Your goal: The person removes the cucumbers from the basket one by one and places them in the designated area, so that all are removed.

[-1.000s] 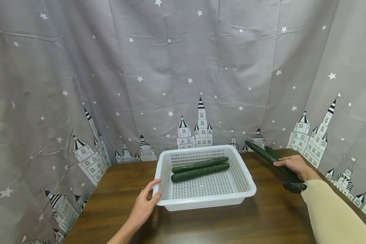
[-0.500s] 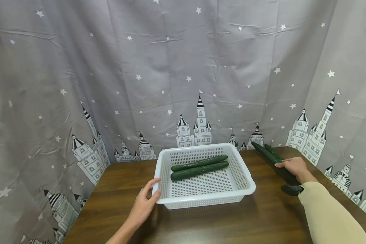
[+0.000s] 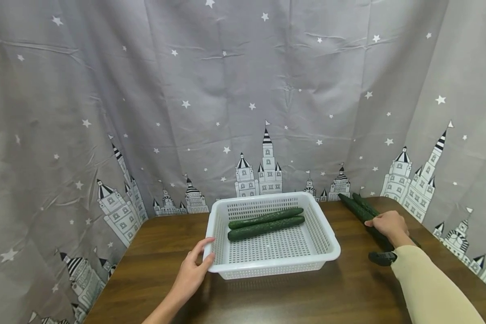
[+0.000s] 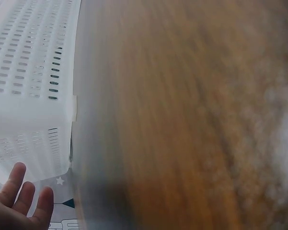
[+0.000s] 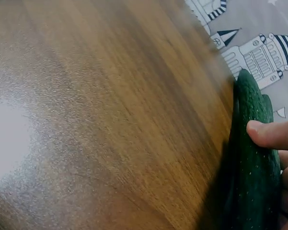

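Observation:
In the head view my left hand (image 3: 192,270) touches the left rim of a white plastic basket (image 3: 275,263) with thumb and index finger. Its other fingers (image 4: 44,203) are spread loosely outside the basket in the left wrist view. Two dark green cucumbers, a rear one (image 3: 263,219) and a front one (image 3: 263,228), lie side by side inside. At the right, my right hand (image 3: 390,225) holds another cucumber (image 5: 253,187), thumb on its near side and the other fingers partly hidden behind. A further cucumber (image 3: 364,203) lies close beyond it, mostly covered.
Everything stands on a brown wooden table (image 3: 291,297). A grey curtain (image 3: 210,135) with stars and castles hangs along its back and sides. A black device (image 3: 382,258) sits at my right wrist, by the pale sleeve (image 3: 433,288).
My right hand has lowered the held cucumber and brought it alongside the one beyond it at the table's right. The left hand and the basket have stayed in place.

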A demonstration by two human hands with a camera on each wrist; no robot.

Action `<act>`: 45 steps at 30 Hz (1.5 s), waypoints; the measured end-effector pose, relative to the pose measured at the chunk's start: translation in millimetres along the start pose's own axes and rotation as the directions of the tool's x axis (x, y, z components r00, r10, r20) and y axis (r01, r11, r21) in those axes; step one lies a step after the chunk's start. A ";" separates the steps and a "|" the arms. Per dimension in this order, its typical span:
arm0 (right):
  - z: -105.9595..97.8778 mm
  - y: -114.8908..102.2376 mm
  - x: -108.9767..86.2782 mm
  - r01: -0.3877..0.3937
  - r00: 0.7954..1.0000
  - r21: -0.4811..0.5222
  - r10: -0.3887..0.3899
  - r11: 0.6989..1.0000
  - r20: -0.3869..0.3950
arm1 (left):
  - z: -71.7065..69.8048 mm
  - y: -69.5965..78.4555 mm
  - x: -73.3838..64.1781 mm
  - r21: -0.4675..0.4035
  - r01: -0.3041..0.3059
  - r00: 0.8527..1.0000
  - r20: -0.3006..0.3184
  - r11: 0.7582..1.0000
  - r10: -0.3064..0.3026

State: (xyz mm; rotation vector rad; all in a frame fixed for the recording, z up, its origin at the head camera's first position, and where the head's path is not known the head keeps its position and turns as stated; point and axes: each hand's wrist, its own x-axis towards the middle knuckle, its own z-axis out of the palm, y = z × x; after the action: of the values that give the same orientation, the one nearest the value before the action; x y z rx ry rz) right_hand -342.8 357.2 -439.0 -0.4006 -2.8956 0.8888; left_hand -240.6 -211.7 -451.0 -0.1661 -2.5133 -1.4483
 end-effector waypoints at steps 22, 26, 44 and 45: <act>-3.1 -5.9 -5.2 0.003 0.999 -0.096 0.001 0.995 0.039 | 0.8 -3.8 -1.7 -0.007 -0.013 1.000 -0.009 1.000 0.013; -2.6 -4.3 -3.3 0.036 0.998 -0.111 -0.030 0.993 0.054 | 0.8 -3.8 -2.9 -0.018 -0.004 1.000 -0.008 1.000 0.004; -5.8 1.4 2.2 0.037 0.999 -0.089 -0.034 0.995 0.032 | -0.4 0.8 -1.3 -0.018 0.006 1.000 0.001 1.000 -0.006; -5.4 1.2 2.4 0.038 0.999 -0.089 -0.035 0.995 0.034 | -0.7 0.7 -1.5 -0.016 0.009 1.000 0.001 1.000 -0.009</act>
State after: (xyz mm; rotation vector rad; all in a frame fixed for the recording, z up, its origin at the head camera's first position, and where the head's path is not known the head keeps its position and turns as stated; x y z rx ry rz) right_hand -344.1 361.7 -435.2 -0.3414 -2.9701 0.7699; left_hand -238.9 -211.9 -450.5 -0.1584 -2.5076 -1.4724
